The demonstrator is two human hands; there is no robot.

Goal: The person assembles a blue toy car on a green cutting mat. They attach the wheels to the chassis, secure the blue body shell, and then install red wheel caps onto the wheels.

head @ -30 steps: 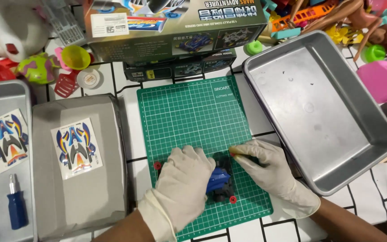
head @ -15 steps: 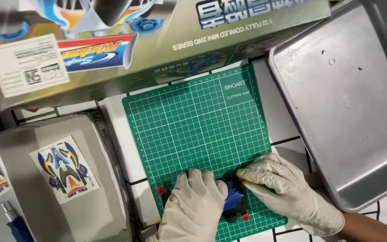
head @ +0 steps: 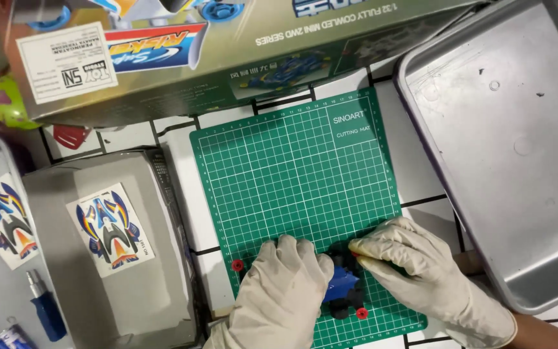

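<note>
On the near edge of a green cutting mat [head: 292, 174] sits a small toy car [head: 342, 289] with a blue body, black chassis and red wheel hubs. My left hand [head: 282, 297], in a white glove, presses on its left side and covers part of it. My right hand [head: 414, 268], also gloved, rests on the car's right front with the fingers laid flat. Both hands hold the car down against the mat. One red wheel hub [head: 237, 265] shows left of my left hand, another [head: 361, 313] below the car.
A large metal tray [head: 511, 148] lies to the right. An upturned metal tray [head: 85, 304] with a sticker sheet [head: 110, 226] lies to the left, another tray with a sticker sheet [head: 1, 220] and a blue screwdriver [head: 45, 307] beyond it. A printed toy box [head: 227, 45] spans the top.
The camera has moved in closer and lower over the mat, so the box and trays look larger. Both gloved hands stay on the toy car in about the same spot.
</note>
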